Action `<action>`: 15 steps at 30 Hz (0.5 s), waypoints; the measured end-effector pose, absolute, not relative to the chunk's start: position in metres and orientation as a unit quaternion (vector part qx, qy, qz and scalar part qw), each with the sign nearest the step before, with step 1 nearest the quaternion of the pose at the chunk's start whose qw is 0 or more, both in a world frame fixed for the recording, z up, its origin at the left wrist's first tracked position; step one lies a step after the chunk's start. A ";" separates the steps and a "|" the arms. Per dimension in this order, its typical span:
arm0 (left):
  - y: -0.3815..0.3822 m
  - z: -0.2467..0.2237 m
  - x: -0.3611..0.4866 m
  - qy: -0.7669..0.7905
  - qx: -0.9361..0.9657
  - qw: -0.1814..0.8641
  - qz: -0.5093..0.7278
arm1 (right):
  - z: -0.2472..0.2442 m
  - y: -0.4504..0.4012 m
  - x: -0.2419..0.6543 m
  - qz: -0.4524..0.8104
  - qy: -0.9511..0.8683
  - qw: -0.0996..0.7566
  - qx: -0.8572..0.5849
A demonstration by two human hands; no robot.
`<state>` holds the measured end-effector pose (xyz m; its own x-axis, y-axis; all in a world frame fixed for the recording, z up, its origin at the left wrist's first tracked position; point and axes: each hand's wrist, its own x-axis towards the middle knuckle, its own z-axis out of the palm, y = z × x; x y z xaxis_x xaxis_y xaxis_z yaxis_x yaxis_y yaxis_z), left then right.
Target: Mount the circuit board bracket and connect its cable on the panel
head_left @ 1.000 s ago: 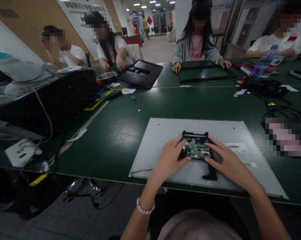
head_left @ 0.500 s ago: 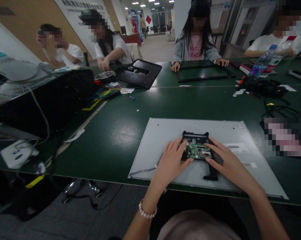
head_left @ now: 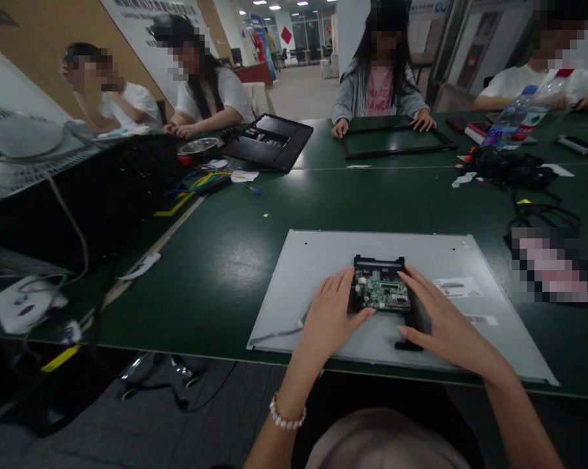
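A green circuit board (head_left: 381, 294) sits in a black plastic bracket (head_left: 379, 260) lying on a flat grey metal-backed panel (head_left: 274, 293). Along the bracket's left side is my left hand (head_left: 330, 309), fingers stretched out and thumb by the board's lower edge. My right hand (head_left: 433, 319) is at the bracket's right side, its thumb spread from the fingers near the black lower leg (head_left: 409, 344). Fingertips of both hands are close to the bracket's edges; whether they press on it I cannot tell. A grey cable (head_left: 279, 334) runs out past my left hand.
Across the green table (head_left: 215, 260), one person touches a black rectangular frame (head_left: 401, 154). Another sits by a black plastic housing (head_left: 274, 143). Bottles (head_left: 518, 117) and black cables stand at right. A black box (head_left: 79, 195) and white adapter (head_left: 25, 303) are at left.
My left fingers have drawn back from the board to the bracket's left edge. My right thumb has moved down off the board. At far left, a person's hands have moved away from the bowl.
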<state>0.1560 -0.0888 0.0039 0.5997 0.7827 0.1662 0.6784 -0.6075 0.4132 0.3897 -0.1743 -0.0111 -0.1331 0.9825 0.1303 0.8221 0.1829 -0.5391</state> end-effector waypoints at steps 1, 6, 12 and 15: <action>-0.088 0.004 0.156 0.414 0.882 0.155 0.165 | -0.011 -0.174 0.390 0.171 -0.732 0.235 -0.617; -0.087 0.000 0.156 0.408 0.886 0.142 0.170 | -0.018 -0.170 0.390 0.163 -0.726 0.252 -0.619; -0.088 -0.002 0.156 0.411 0.891 0.119 0.154 | -0.023 -0.170 0.387 0.143 -0.733 0.246 -0.618; -0.088 0.003 0.155 0.412 0.893 0.117 0.138 | -0.021 -0.170 0.385 0.141 -0.732 0.241 -0.621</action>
<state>0.1552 -0.0881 0.0031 0.6230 0.7676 0.1508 0.7030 -0.6339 0.3223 0.3854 -0.1700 -0.0207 -0.1127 0.9776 0.1779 0.8410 0.1892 -0.5069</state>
